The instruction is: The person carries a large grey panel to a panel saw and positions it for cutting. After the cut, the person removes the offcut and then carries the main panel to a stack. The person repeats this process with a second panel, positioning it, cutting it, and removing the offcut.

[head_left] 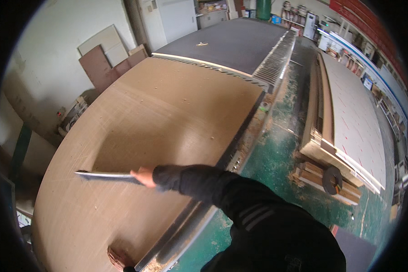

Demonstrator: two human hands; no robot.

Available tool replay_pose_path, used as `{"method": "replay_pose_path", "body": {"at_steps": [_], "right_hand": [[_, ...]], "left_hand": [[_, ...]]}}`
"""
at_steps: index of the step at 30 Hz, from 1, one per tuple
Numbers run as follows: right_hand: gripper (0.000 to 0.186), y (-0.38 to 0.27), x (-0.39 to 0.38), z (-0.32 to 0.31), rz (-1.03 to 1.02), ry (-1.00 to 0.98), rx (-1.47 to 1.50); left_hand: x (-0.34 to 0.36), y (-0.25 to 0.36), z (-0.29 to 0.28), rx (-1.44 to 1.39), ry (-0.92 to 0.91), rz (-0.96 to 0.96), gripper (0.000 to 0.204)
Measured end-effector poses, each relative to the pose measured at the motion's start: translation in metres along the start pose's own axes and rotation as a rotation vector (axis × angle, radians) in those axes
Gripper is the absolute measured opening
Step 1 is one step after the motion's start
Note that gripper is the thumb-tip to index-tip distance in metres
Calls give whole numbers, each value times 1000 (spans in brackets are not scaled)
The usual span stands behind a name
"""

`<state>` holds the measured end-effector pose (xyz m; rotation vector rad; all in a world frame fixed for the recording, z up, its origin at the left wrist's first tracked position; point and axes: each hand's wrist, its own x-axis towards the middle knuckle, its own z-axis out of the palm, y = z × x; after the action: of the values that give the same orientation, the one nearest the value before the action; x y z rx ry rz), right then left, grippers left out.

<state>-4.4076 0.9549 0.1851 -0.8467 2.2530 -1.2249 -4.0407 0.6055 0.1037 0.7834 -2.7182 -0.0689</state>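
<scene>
My right hand [143, 176], at the end of a stretched black sleeve, is closed around one end of a long brush [109, 176]. The brush has a pale back and dark bristles along its lower side. It lies across a large brown board [167, 122], pointing left. Down at the lower edge, my left hand [118, 259] rests on the near part of the same board. Its fingers lie on the surface with nothing visible in them. Small pale chips are scattered over the board.
Beyond the brown board lies a dark grey sheet [226, 41] with a slatted metal strip [276, 54] beside it. On the right, stacked white panels [353, 113] stand near a black roll [332, 181]. Sawdust litters the green floor [272, 167]. Brown offcuts [97, 68] lean against the left wall.
</scene>
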Motion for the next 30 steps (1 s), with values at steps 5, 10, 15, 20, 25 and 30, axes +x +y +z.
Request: {"method": "replay_pose_path", "body": {"at_steps": [5, 10, 15, 20, 25, 30], "right_hand": [[22, 159, -16, -224, -100, 258, -816], [33, 234, -83, -398, 695, 613, -927], [25, 179, 7, -369, 353, 308, -950], [31, 90, 146, -216, -129, 61, -574], [33, 93, 212, -163, -55, 235, -585], [22, 218, 164, -350, 317, 231, -843]], "left_hand": [[-6, 24, -17, -97, -2, -22, 52], [3, 33, -16, 12, -53, -170, 53], [-1, 20, -7, 40, -53, -161, 57], [-5, -12, 28, -308, 0, -193, 49], [-2, -39, 33, -464, 7, -102, 57], [0, -28, 27, -486, 43, -139, 54]]}}
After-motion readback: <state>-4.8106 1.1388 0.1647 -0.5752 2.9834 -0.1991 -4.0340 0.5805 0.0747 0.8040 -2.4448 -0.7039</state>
